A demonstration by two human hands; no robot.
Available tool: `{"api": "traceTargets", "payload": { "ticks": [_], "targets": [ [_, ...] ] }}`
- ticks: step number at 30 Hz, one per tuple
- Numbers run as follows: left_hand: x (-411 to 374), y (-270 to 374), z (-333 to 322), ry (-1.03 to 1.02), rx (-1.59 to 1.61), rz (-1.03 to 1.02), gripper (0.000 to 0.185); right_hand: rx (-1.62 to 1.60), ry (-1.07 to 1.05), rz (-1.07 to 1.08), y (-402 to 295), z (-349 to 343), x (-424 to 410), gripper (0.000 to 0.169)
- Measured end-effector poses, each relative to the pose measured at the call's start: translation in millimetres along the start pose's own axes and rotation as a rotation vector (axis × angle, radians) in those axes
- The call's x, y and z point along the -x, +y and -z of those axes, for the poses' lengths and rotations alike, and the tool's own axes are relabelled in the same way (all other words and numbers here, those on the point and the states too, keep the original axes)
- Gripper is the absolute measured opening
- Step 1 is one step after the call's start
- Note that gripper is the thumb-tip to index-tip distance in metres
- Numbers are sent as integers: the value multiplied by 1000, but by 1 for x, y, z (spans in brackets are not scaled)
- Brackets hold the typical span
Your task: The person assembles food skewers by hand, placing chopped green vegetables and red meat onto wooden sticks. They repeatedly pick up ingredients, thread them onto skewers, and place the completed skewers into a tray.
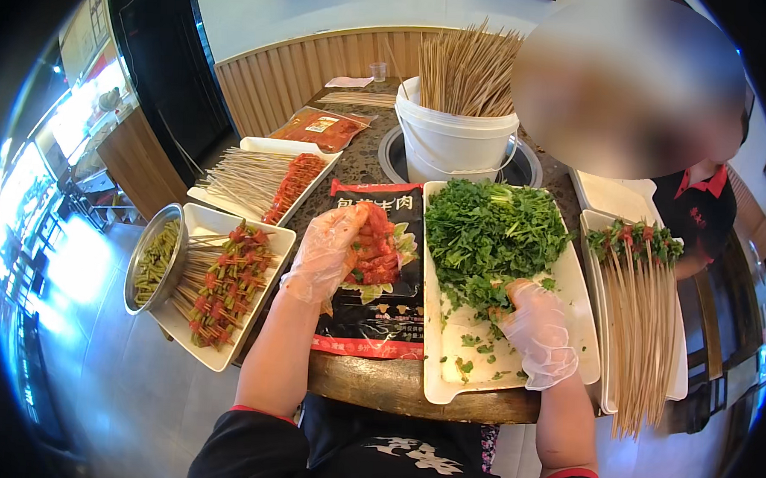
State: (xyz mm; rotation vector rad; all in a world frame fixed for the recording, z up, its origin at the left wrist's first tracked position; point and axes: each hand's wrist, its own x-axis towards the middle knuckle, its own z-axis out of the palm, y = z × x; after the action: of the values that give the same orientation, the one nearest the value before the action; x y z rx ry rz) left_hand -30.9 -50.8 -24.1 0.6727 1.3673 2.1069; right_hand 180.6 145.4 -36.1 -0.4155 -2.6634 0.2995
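My left hand (326, 252), in a clear plastic glove, pinches a slice of red marinated meat (377, 226). It is above a black and red printed food bag (354, 321) lying flat; where the meat ends and the bag's printed picture begins is hard to tell. Also gloved, my right hand (536, 329) has its fingers in chopped cilantro (495, 228), closed around some of the leaves. That cilantro is heaped at the far end of a white rectangular tray (438, 379), with loose bits scattered near its front.
Left stand a tray of meat skewers (295, 184), a tray of green-vegetable skewers (227, 290) and a metal bowl of cut green vegetables (157, 261). Cilantro skewers (637, 301) overhang a right-hand tray. Behind are a white bucket of bamboo sticks (454, 139), a sealed bag (320, 127) and another person (698, 208).
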Motion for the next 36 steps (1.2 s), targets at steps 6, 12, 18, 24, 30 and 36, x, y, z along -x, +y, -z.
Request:
{"api": "traceTargets", "payload": {
  "ticks": [6, 12, 18, 24, 30, 36],
  "targets": [
    [2, 5, -9, -10, 16, -14, 21, 41, -88, -53, 4, 0, -5, 32],
    [0, 5, -6, -6, -33, -65, 26, -44, -49, -60, 3, 0, -5, 31],
    [3, 7, -13, -35, 55, -38, 27, 2, -113, -122, -2, 9, -3, 32],
    [2, 3, -6, 4, -54, -1, 17, -150, -90, -103, 4, -2, -9, 29],
    [3, 4, -24, -158, 29, -55, 13, -659, 12, -274, 29, -11, -9, 22],
    [10, 12, -56, -186, -111, -3, 21, -1079, -26, -380, 5, 8, -11, 22]
  ]
}}
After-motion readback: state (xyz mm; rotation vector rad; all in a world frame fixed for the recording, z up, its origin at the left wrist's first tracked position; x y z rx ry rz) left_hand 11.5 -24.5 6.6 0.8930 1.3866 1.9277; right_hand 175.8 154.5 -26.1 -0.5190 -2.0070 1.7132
